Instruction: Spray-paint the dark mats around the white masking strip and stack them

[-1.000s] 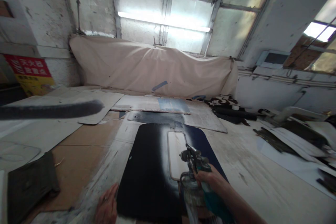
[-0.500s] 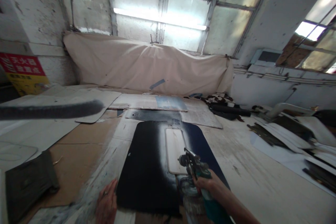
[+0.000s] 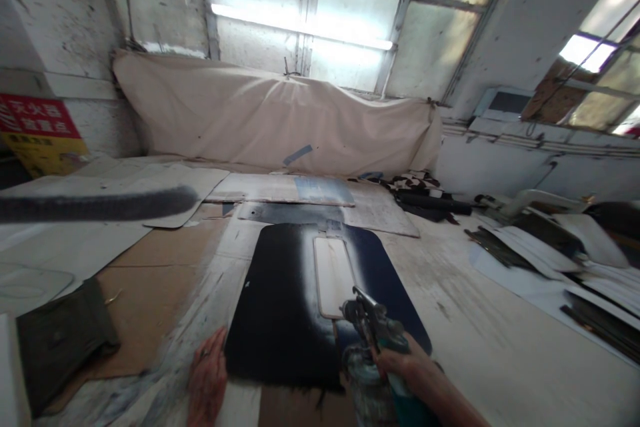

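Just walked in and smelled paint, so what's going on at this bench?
A person is spraying at a paint-flecked bench. The right hand grips a spray gun, its nozzle pointing at a pale rounded panel that lies on a dark, oversprayed backing board. The left hand rests flat on the bench at the board's near-left corner. Cardboard sheets lie to the left, and a cloth hangs behind.

Grimy white walls (image 3: 60,7), backlit window panes (image 3: 350,7), beige tarp (image 3: 260,120).
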The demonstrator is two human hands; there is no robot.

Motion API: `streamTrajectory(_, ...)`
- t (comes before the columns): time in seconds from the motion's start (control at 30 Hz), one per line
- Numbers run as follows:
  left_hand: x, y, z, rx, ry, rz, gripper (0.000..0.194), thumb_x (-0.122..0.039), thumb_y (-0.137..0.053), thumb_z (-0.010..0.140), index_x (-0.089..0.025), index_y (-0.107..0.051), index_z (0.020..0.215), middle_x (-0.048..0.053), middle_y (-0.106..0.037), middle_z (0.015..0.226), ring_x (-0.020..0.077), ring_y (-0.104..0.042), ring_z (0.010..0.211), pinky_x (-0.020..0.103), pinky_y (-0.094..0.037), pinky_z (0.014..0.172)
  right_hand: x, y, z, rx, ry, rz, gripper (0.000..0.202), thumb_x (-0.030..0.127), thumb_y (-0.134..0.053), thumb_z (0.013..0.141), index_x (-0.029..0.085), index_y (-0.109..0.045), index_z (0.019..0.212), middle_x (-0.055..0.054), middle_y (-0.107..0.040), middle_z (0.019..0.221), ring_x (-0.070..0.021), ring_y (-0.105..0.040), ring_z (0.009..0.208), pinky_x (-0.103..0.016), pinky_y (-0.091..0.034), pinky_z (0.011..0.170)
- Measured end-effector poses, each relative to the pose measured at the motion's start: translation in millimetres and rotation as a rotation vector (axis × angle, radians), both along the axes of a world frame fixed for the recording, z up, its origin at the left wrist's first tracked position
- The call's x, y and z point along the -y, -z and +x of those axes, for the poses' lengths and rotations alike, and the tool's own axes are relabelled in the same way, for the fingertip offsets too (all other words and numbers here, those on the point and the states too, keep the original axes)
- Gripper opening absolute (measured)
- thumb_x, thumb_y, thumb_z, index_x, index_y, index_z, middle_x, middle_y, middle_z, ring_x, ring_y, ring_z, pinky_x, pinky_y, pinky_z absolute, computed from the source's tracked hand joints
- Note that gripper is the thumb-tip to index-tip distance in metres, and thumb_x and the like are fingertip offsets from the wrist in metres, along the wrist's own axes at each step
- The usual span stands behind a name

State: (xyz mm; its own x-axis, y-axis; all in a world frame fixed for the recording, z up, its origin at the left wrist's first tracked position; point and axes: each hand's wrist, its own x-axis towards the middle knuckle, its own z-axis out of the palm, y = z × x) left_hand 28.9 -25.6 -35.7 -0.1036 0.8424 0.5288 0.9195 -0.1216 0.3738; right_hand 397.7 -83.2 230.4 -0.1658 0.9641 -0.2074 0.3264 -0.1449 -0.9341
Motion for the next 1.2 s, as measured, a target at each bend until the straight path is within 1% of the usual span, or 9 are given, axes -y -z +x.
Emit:
streamTrajectory(0.13, -1, 1.0, 0, 0.037, 0.019, -0.005, 0.046, -0.026, -0.026, 0.081, -0.012, -0.056, 0.112, 0.009, -0.063, 0.112, 0.0193, -0.055, 0.107, 0.035, -0.040, 0.097, 14, -6.7, -5, 0.010, 0.068, -0.013, 0.007, 0.026, -0.047, 0.056, 0.020, -0.044, 0.056, 0.001, -0.043, 0.056, -0.0135, -0.039, 0.057, -0.028, -0.033, 0.055)
streamTrajectory(0.23, 0, -1.3, 1, 0.055, 0.015, -0.011, 0.047, -0.027, -0.026, 0.081, -0.011, -0.056, 0.113, 0.010, -0.063, 0.112, 0.0198, -0.055, 0.106, 0.036, -0.040, 0.096, 24, -4.1, -7, 0.009, 0.131, -0.016, 0.008, 0.026, -0.048, 0.056, 0.020, -0.044, 0.059, 0.002, -0.042, 0.059, -0.0134, -0.037, 0.059, -0.027, -0.034, 0.056)
streamTrajectory(0.47, -1, -1.5, 2, 0.076, -0.036, -0.021, 0.046, -0.026, -0.026, 0.080, -0.014, -0.057, 0.112, 0.008, -0.064, 0.111, 0.0198, -0.056, 0.106, 0.036, -0.040, 0.095, 38, 25.2, -7, 0.067, 0.277, -0.025, 0.012, 0.029, -0.047, 0.045, 0.021, -0.045, 0.054, 0.001, -0.040, 0.052, -0.0139, -0.034, 0.053, -0.030, -0.033, 0.051)
streamTrajectory(0.63, -2, -1.5, 1, 0.057, 0.000, -0.042, 0.048, -0.025, -0.024, 0.080, -0.009, -0.056, 0.112, 0.012, -0.063, 0.112, 0.0217, -0.055, 0.106, 0.038, -0.039, 0.096, 47, 38.0, 0, 0.042, 0.257, -0.014, 0.012, 0.028, -0.047, 0.042, 0.022, -0.046, 0.052, 0.000, -0.043, 0.053, -0.0147, -0.037, 0.053, -0.031, -0.034, 0.051)
streamTrajectory(0.73, -2, -1.0, 1, 0.060, 0.001, -0.056, 0.047, -0.025, -0.026, 0.080, -0.011, -0.054, 0.115, 0.011, -0.061, 0.116, 0.0212, -0.053, 0.109, 0.038, -0.038, 0.098, 55, 36.2, 0, 0.073, 0.294, -0.046, 0.014, 0.028, -0.049, 0.041, 0.022, -0.049, 0.054, -0.001, -0.046, 0.054, -0.0166, -0.041, 0.055, -0.031, -0.035, 0.053)
streamTrajectory(0.83, -2, -0.7, 1, 0.064, 0.012, -0.046, 0.047, -0.024, -0.027, 0.079, -0.012, -0.053, 0.116, 0.010, -0.061, 0.116, 0.0213, -0.052, 0.109, 0.039, -0.037, 0.098, 65, 28.6, -4, 0.040, 0.325, 0.011, 0.018, 0.030, -0.051, 0.048, 0.020, -0.054, 0.063, -0.003, -0.053, 0.063, -0.0193, -0.047, 0.065, -0.031, -0.038, 0.061)
streamTrajectory(0.93, -2, -1.7, 2, 0.082, 0.004, -0.046, 0.047, -0.024, -0.027, 0.078, -0.012, -0.055, 0.114, 0.011, -0.062, 0.113, 0.0222, -0.053, 0.107, 0.040, -0.038, 0.097, 75, 20.5, -8, 0.012, 0.377, 0.051, 0.016, 0.032, -0.051, 0.054, 0.019, -0.053, 0.063, -0.002, -0.052, 0.065, -0.0182, -0.047, 0.066, -0.030, -0.038, 0.065)
streamTrajectory(1.03, -2, -2.9, 2, 0.085, 0.006, -0.058, 0.048, -0.024, -0.028, 0.077, -0.011, -0.056, 0.113, 0.012, -0.063, 0.113, 0.0236, -0.053, 0.106, 0.042, -0.038, 0.097, 80, 15.0, -11, 0.021, 0.418, 0.037, 0.015, 0.030, -0.051, 0.054, 0.018, -0.053, 0.063, -0.003, -0.054, 0.065, -0.0181, -0.047, 0.066, -0.030, -0.038, 0.065)
streamTrajectory(1.2, -3, -2.7, 0, 0.048, 0.009, -0.067, 0.048, -0.024, -0.028, 0.077, -0.012, -0.055, 0.114, 0.010, -0.062, 0.115, 0.0219, -0.053, 0.107, 0.037, -0.036, 0.098, 82, 12.0, -7, 0.026, 0.481, 0.034, 0.015, 0.029, -0.050, 0.052, 0.018, -0.054, 0.063, -0.002, -0.055, 0.063, -0.0172, -0.047, 0.063, -0.029, -0.039, 0.062)
